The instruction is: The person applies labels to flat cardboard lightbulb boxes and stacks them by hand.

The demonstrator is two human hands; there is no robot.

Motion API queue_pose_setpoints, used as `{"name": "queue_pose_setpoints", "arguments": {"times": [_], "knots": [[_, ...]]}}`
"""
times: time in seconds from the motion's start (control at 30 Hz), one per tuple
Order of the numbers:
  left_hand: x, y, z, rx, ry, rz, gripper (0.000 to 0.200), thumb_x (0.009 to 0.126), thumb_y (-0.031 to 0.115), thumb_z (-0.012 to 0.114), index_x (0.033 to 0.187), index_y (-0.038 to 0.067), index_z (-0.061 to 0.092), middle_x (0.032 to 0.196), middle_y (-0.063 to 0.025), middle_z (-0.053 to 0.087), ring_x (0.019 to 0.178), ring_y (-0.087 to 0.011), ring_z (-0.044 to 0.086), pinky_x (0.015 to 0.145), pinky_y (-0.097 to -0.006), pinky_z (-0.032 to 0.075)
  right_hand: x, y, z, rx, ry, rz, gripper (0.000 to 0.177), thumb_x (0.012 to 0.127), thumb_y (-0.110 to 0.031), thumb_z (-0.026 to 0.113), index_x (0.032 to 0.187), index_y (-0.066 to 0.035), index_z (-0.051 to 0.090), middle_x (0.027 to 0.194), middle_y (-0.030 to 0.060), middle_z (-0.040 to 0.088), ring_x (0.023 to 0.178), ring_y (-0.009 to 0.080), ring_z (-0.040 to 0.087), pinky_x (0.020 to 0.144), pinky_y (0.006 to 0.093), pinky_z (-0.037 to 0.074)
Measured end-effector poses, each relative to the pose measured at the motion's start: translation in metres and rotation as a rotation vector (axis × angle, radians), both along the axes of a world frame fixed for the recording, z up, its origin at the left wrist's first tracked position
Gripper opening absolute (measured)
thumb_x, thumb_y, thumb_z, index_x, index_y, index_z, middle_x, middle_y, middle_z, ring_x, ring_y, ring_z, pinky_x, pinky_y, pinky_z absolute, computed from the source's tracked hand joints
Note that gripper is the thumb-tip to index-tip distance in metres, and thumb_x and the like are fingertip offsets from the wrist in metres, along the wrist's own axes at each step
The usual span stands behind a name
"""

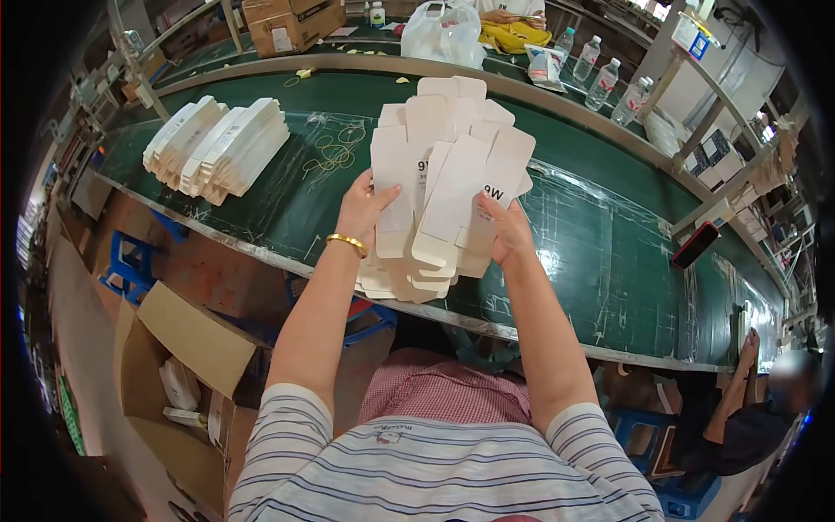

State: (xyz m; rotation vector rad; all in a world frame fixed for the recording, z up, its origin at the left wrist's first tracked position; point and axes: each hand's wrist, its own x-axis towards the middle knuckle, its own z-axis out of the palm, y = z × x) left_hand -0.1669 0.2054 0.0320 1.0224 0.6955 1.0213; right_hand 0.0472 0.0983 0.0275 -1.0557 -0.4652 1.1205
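Note:
Between my two hands is a thick, uneven bunch of flat white cartons (454, 187), some printed "9W". My left hand (369, 207) is closed on the left side of the bunch, its thumb lying over the front carton. On the right side, my right hand (504, 224) grips the cartons with the thumb near a "9W" print. The fingers behind the cartons are hidden. The bunch is held over the near part of the green table (574, 261). Several rubber bands (335, 150) lie on the table left of my hands.
Stacked flat cartons (217, 143) lie at the table's left. A plastic bag (442, 35) and water bottles (602, 83) stand behind the rail. A phone (695, 245) is at the right. An open cardboard box (187, 348) is on the floor. Another person (739, 418) sits at the far right.

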Motion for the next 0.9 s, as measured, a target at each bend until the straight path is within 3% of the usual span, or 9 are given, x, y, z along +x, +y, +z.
{"name": "queue_pose_setpoints", "arguments": {"times": [0.17,0.3,0.43,0.5,0.6,0.7,0.77,0.83,0.9], "knots": [[0.006,-0.007,-0.006,0.032,0.230,0.016,0.032,0.088,0.004,0.067,0.119,-0.002,0.058,0.109,-0.0080,0.066,0.100,-0.0139,0.063,0.089,-0.0280,0.051,0.027,-0.023,0.003,-0.037,-0.010,0.033,0.040,0.090,-0.013,0.068,0.125,-0.004,0.052,0.113,0.0074,0.063,0.104,0.0210,0.061,0.087,0.0420,0.054],[0.015,-0.017,-0.002,0.072,0.175,-0.040,0.043,0.090,0.008,0.066,0.127,-0.002,0.048,0.116,-0.0107,0.062,0.103,-0.0163,0.061,0.087,-0.0303,0.051,0.048,-0.046,0.006,-0.042,-0.054,0.054,0.041,0.089,-0.015,0.069,0.125,-0.003,0.052,0.114,0.0087,0.063,0.104,0.0211,0.062,0.086,0.0414,0.054],[0.054,-0.038,-0.006,0.073,0.202,-0.214,0.053,0.088,0.002,0.059,0.136,0.000,0.036,0.125,-0.0145,0.055,0.111,-0.0221,0.058,0.092,-0.0360,0.051,0.051,-0.063,0.019,-0.094,-0.094,0.140,0.046,0.087,-0.016,0.072,0.126,-0.001,0.052,0.110,0.0091,0.064,0.098,0.0209,0.064,0.084,0.0376,0.055],[0.074,-0.068,0.002,0.027,0.220,-0.274,0.056,0.091,0.007,0.060,0.140,0.002,0.035,0.130,-0.0107,0.054,0.121,-0.0198,0.052,0.103,-0.0365,0.043,0.063,-0.071,0.021,-0.113,-0.228,0.197,0.045,0.084,-0.016,0.073,0.122,0.000,0.056,0.107,0.0088,0.066,0.094,0.0202,0.064,0.081,0.0356,0.055],[0.106,-0.077,-0.020,0.065,0.000,-0.266,0.058,0.091,0.007,0.058,0.143,0.005,0.032,0.133,-0.0099,0.051,0.123,-0.0197,0.049,0.104,-0.0368,0.041,0.087,-0.088,0.047,-0.082,-0.468,0.171,0.041,0.081,-0.015,0.075,0.116,0.002,0.062,0.104,0.0087,0.068,0.090,0.0194,0.066,0.079,0.0336,0.054],[0.109,-0.092,0.003,-0.109,-0.168,-0.429,0.060,0.094,0.013,0.057,0.148,0.015,0.030,0.133,-0.0070,0.047,0.124,-0.0207,0.047,0.105,-0.0395,0.038,0.089,-0.106,0.149,-0.231,-0.959,0.199,0.037,0.074,-0.011,0.075,0.108,0.003,0.066,0.097,0.0117,0.070,0.084,0.0170,0.067,0.076,0.0317,0.054],[0.116,-0.102,0.007,-0.295,-0.271,-0.420,0.050,0.093,0.016,0.059,0.139,0.020,0.039,0.125,-0.0035,0.050,0.120,-0.0189,0.048,0.102,-0.0401,0.039,0.095,-0.108,0.178,-0.196,-1.193,0.261,0.041,0.072,-0.013,0.075,0.109,0.002,0.065,0.096,0.0138,0.071,0.085,0.0183,0.068,0.076,0.0324,0.053],[0.125,-0.104,-0.029,-0.332,-0.336,-0.355,0.047,0.093,0.013,0.057,0.137,0.015,0.041,0.125,-0.0046,0.050,0.119,-0.0178,0.048,0.101,-0.0386,0.039,0.094,-0.113,0.189,-0.146,-1.351,0.342,0.051,0.071,-0.018,0.077,0.116,0.000,0.062,0.098,0.0160,0.070,0.089,0.0227,0.069,0.078,0.0350,0.053],[0.129,-0.110,-0.044,-0.371,-0.394,-0.305,0.043,0.092,0.009,0.057,0.132,0.013,0.044,0.122,-0.0033,0.052,0.118,-0.0168,0.049,0.101,-0.0384,0.039,0.092,-0.108,0.167,-0.340,-1.522,0.441,0.063,0.069,-0.022,0.079,0.124,-0.003,0.056,0.104,0.0174,0.069,0.097,0.0289,0.067,0.083,0.0377,0.052]]}}
